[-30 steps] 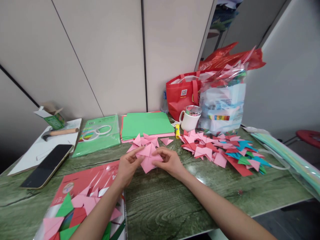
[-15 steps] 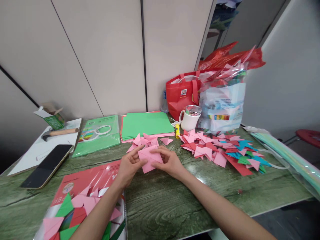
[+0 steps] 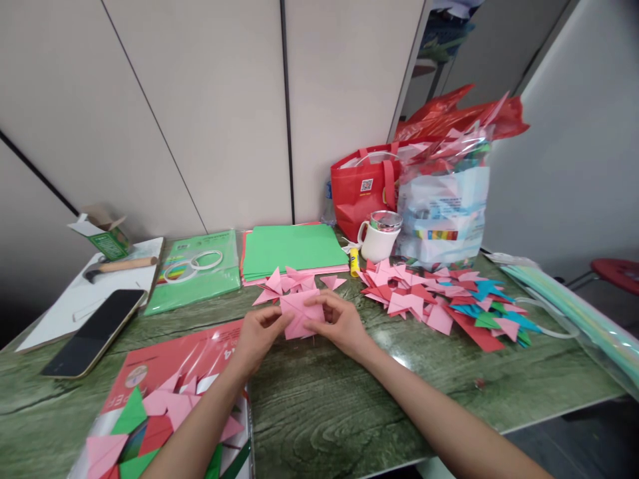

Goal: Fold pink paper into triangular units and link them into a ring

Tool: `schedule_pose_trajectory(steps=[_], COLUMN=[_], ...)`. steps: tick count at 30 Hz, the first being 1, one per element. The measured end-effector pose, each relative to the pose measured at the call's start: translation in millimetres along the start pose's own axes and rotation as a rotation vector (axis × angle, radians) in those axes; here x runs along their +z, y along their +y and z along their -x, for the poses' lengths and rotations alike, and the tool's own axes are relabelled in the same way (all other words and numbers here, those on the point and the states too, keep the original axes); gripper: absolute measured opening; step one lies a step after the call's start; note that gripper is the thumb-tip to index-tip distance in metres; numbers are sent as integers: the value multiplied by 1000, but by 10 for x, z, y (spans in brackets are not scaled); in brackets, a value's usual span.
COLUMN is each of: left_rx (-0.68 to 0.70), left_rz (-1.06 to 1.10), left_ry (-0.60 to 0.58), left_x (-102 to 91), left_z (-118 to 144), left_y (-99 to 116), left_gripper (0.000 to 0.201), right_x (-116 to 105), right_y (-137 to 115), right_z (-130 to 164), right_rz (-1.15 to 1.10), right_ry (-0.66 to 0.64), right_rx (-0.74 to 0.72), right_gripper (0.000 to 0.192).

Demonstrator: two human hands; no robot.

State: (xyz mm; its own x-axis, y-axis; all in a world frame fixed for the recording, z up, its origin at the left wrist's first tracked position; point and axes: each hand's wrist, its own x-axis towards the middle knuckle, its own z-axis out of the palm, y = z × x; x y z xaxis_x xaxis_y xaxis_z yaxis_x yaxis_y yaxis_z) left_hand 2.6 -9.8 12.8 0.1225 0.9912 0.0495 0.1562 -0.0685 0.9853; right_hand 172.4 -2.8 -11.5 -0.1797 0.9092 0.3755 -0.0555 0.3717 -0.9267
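My left hand [image 3: 257,336] and my right hand [image 3: 339,322] together pinch a pink folded paper piece [image 3: 299,313] just above the green table [image 3: 329,412]. The left fingers grip its left edge, the right fingers its right side. Behind it lie a few more pink folded pieces [image 3: 292,283]. To the right spreads a heap of folded paper shapes [image 3: 444,303] in pink, red, blue and green.
A stack of green paper sheets [image 3: 292,247] lies at the back, with a white mug [image 3: 379,236], a red bag [image 3: 364,183] and a full plastic bag [image 3: 444,199]. On the left lie a phone [image 3: 94,330], a hammer [image 3: 117,266] and tape rolls [image 3: 192,264]. A red packet with folded pieces [image 3: 164,392] sits front left.
The pink piece has been folded smaller and turned between my fingers. My left index finger, pointing out before, has curled in onto the paper.
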Motion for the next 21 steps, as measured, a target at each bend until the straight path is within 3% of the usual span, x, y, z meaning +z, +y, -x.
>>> schedule_pose_trajectory(steps=[4, 8, 10, 14, 18, 21], left_rx=[146, 227, 226, 93, -79, -65], left_rz=[-175, -262, -270, -161, 110, 183], left_ry=[83, 172, 181, 77, -28, -49], left_x=[-18, -4, 14, 52, 69, 63], left_z=[1, 20, 40, 77, 78, 61], left_y=[25, 0, -17, -17, 25, 56], left_gripper=[21, 17, 18, 27, 39, 39], right_x=[-3, -12, -22, -40, -35, -31], right_y=[-32, -48, -54, -64, -66, -61], right_z=[1, 4, 6, 12, 22, 21], right_rz=[132, 149, 243, 398, 341, 312], right_ry=[111, 161, 158, 204, 194, 193], right_rx=[0, -32, -86, -168, -187, -214], right_gripper=[15, 41, 37, 8, 12, 15])
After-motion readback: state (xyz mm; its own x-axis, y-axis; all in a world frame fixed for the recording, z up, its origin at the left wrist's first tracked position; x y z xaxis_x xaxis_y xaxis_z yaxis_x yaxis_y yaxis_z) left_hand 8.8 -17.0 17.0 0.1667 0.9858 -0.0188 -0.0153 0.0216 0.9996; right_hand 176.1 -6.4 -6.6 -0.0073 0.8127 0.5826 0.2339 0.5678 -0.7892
